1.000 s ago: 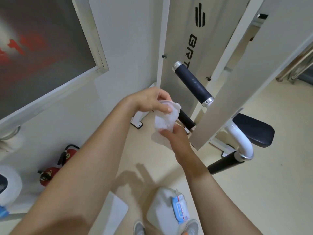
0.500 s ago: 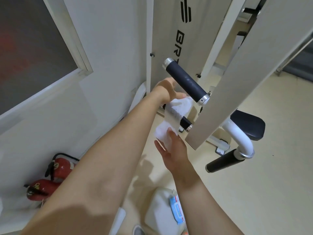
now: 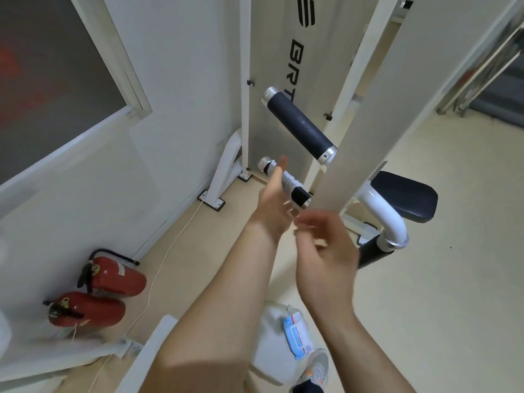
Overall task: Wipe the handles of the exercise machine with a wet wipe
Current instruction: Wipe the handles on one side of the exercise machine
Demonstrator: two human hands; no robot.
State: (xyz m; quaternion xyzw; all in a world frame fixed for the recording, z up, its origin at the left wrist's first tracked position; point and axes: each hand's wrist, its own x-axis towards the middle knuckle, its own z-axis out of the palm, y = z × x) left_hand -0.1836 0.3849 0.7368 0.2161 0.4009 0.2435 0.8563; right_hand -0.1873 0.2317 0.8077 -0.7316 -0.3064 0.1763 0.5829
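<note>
On the lower black foam handle (image 3: pixel 295 191), your left hand (image 3: pixel 273 204) clasps the crumpled white wet wipe (image 3: pixel 289 181); your right hand (image 3: pixel 326 248) hovers loose, empty. "BRT" marks the white machine panel (image 3: pixel 272 52).

Your forearms (image 3: pixel 226 293) are bare, unsleeved; below them, your grey sneaker (image 3: pixel 313 370) shows orange accents and a dark cuff.
</note>
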